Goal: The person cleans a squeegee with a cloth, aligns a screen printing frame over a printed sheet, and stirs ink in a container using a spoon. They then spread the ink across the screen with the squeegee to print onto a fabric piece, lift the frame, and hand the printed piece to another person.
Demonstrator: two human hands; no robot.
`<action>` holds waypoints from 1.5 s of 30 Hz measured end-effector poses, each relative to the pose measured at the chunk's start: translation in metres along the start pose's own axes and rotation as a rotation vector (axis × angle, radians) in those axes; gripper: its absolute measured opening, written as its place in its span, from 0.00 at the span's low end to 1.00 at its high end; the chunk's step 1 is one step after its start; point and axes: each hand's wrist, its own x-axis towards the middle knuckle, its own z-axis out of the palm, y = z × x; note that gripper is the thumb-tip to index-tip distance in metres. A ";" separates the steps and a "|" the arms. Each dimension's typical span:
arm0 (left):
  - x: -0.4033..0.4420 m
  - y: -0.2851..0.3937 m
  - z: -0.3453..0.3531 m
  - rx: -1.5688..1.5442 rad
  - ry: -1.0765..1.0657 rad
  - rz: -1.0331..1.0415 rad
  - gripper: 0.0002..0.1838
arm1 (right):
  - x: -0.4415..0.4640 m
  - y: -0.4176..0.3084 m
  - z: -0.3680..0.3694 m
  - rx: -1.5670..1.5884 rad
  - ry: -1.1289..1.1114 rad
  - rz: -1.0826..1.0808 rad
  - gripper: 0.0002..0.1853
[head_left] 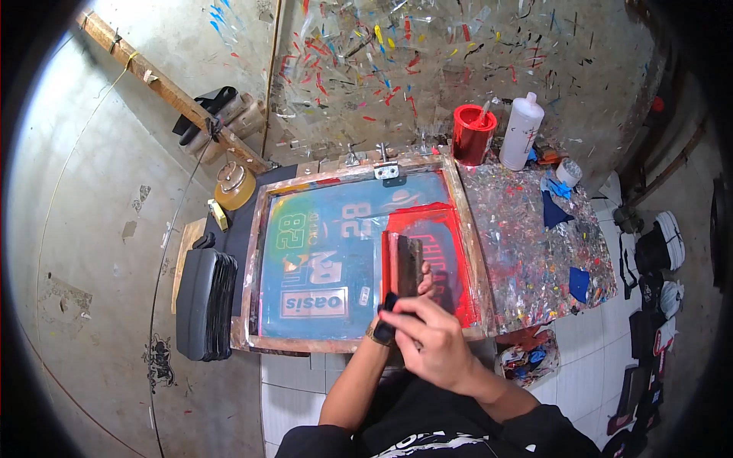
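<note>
A wooden-framed printing screen [482, 305] lies on the table, its blue mesh showing "oasis" and "28" designs. Red ink [460, 252] is spread over its right part. My left hand [427, 281] grips a squeegee [402, 263] with a red-coated face, held above the mesh; its fingertips show at the right edge. On my left wrist sits a dark watch with a gold band [372, 330]. My right hand [435, 336] crosses close to that wrist, fingers drawn together at a small dark thing I cannot make out.
Behind the screen's right corner stand a red ink tub [473, 137] and a white bottle [522, 131]. Blue scraps [579, 284] lie on the stained tabletop [527, 237]. At the left are a tape roll [234, 185] and stacked black boards [205, 305]. Hinge clamps [386, 169] hold the frame's back edge.
</note>
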 end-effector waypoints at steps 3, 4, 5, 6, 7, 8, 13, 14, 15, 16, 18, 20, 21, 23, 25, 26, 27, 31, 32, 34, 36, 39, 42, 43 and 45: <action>-0.009 -0.002 -0.003 -0.156 0.171 -0.036 0.24 | 0.004 0.004 -0.003 -0.001 0.024 0.048 0.19; -0.021 -0.010 -0.007 -0.096 0.243 0.056 0.23 | 0.012 0.003 -0.007 -0.013 0.063 0.088 0.21; -0.032 -0.018 -0.010 -0.028 0.321 0.143 0.23 | 0.023 0.001 -0.014 -0.024 0.089 0.216 0.23; -0.033 -0.021 -0.007 0.029 0.353 0.197 0.24 | 0.028 0.006 -0.016 0.005 0.150 0.205 0.19; -0.033 -0.024 -0.003 0.088 0.388 0.250 0.25 | 0.025 0.005 -0.015 -0.020 0.128 0.172 0.17; -0.030 -0.019 -0.002 0.088 0.370 0.221 0.27 | 0.020 0.005 -0.013 -0.045 0.103 0.135 0.16; -0.002 0.015 0.014 0.269 0.169 0.026 0.24 | -0.009 -0.003 -0.004 0.051 0.044 0.187 0.13; -0.003 0.006 0.014 0.154 0.254 0.130 0.26 | -0.004 0.000 -0.005 0.048 0.067 0.167 0.13; -0.003 -0.003 0.014 0.047 0.328 0.242 0.29 | 0.005 0.002 -0.008 0.029 0.115 0.146 0.13; -0.006 -0.018 0.038 -0.111 0.651 0.404 0.33 | 0.011 0.002 -0.010 0.005 0.168 0.120 0.13; -0.015 0.000 0.006 -0.066 0.266 0.255 0.35 | 0.006 -0.004 -0.003 0.016 0.189 0.079 0.13; 0.006 0.016 0.038 0.268 -0.031 0.171 0.29 | -0.011 -0.006 0.000 0.068 0.117 0.110 0.13; 0.001 0.019 0.043 0.519 0.134 0.296 0.30 | -0.016 -0.009 0.004 0.083 0.106 0.144 0.13; 0.001 0.021 0.047 0.561 0.205 0.264 0.32 | -0.012 -0.007 0.002 0.087 0.109 0.132 0.13; 0.002 0.018 0.051 0.586 0.235 0.253 0.31 | 0.002 -0.006 -0.001 0.069 0.183 0.061 0.14; 0.006 0.015 0.052 0.569 0.198 0.280 0.28 | 0.007 -0.007 -0.003 0.085 0.204 0.049 0.14; 0.011 0.012 0.057 0.550 0.161 0.307 0.26 | 0.005 -0.009 -0.002 0.088 0.192 0.062 0.14; 0.007 0.028 0.072 0.530 0.110 0.309 0.17 | -0.020 -0.008 0.007 0.100 0.104 0.092 0.14; 0.006 0.029 0.070 0.518 0.114 0.280 0.17 | -0.021 -0.006 0.007 0.116 0.100 0.095 0.14; 0.009 0.010 0.080 0.415 0.212 0.263 0.20 | -0.007 -0.008 0.005 0.118 0.144 0.094 0.14; 0.017 0.019 0.063 0.389 0.111 0.206 0.23 | 0.008 -0.007 -0.001 0.114 0.220 0.043 0.15; 0.013 0.024 0.063 0.566 0.040 0.214 0.21 | -0.004 -0.012 0.005 0.094 0.195 0.090 0.14; 0.010 0.029 0.054 0.343 -0.026 0.282 0.22 | -0.017 -0.007 0.007 0.106 0.138 0.132 0.15; 0.012 0.024 0.053 0.309 -0.011 0.243 0.22 | -0.013 -0.004 0.006 0.102 0.147 0.101 0.15; 0.009 0.008 0.047 0.319 0.106 0.237 0.24 | 0.002 -0.005 -0.002 0.097 0.207 0.068 0.15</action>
